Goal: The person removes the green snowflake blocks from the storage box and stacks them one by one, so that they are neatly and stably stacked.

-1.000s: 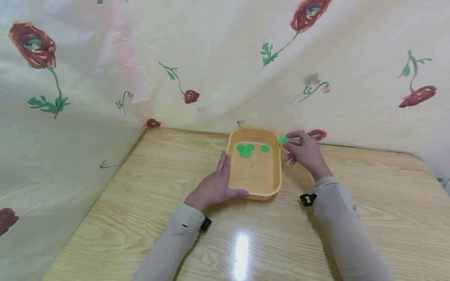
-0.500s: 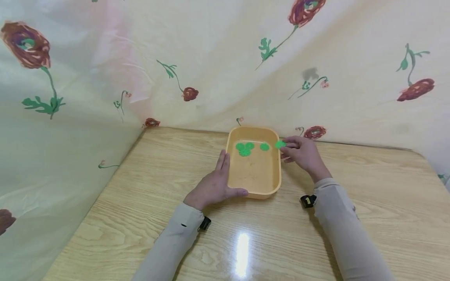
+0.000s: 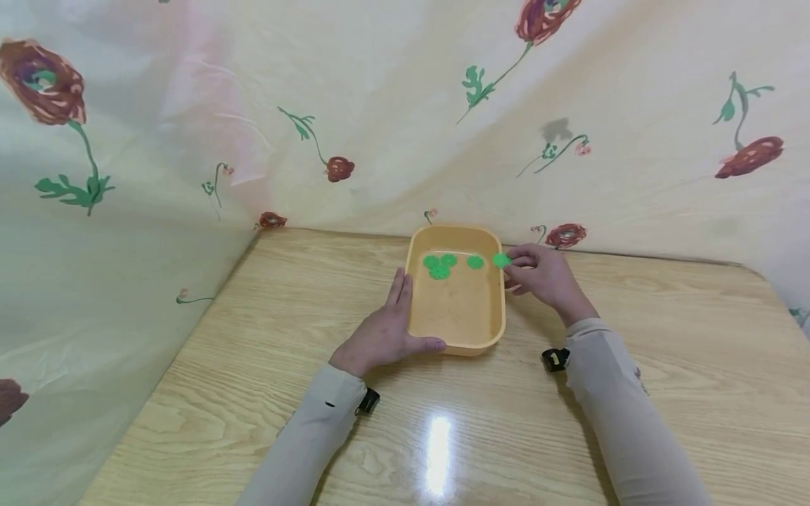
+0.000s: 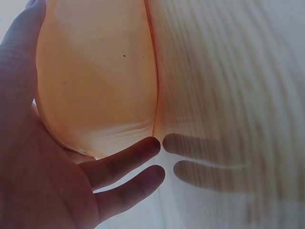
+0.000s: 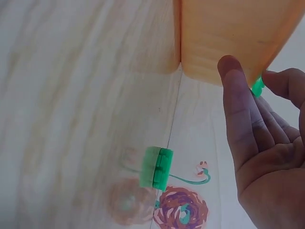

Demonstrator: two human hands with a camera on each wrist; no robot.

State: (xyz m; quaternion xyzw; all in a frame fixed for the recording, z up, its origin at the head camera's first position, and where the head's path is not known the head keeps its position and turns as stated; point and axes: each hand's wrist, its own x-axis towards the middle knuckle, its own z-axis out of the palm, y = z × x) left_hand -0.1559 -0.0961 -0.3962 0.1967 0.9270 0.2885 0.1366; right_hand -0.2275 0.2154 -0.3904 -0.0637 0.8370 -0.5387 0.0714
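My left hand [image 3: 382, 334] lies against the near left corner of a yellow-orange plastic tray [image 3: 455, 349], fingers straight along its side and thumb on the near rim. In the left wrist view two fingers [image 4: 128, 162] extend beside the tray wall [image 4: 95, 71]. At the tray's right rim my right hand [image 3: 547, 277] pinches a green notched plastic disc [image 3: 502, 261] between thumb and fingers. That disc shows only partly in the right wrist view, as a green edge [image 5: 258, 87]. Several similar discs [image 3: 439, 271] lie inside the tray's far end, one disc [image 3: 475, 262] apart from the rest.
Past my right hand, a thick green piece [image 5: 163, 169] sits on the table by the wall in the right wrist view; the hand hides it from the head view. A flower-printed sheet [image 3: 380, 126] rises behind and left of the wooden table [image 3: 266, 351].
My right hand has brought the green disc slightly left, from outside the tray's right rim to over it. The left hand has kept its place on the tray. The head view has shifted a little.
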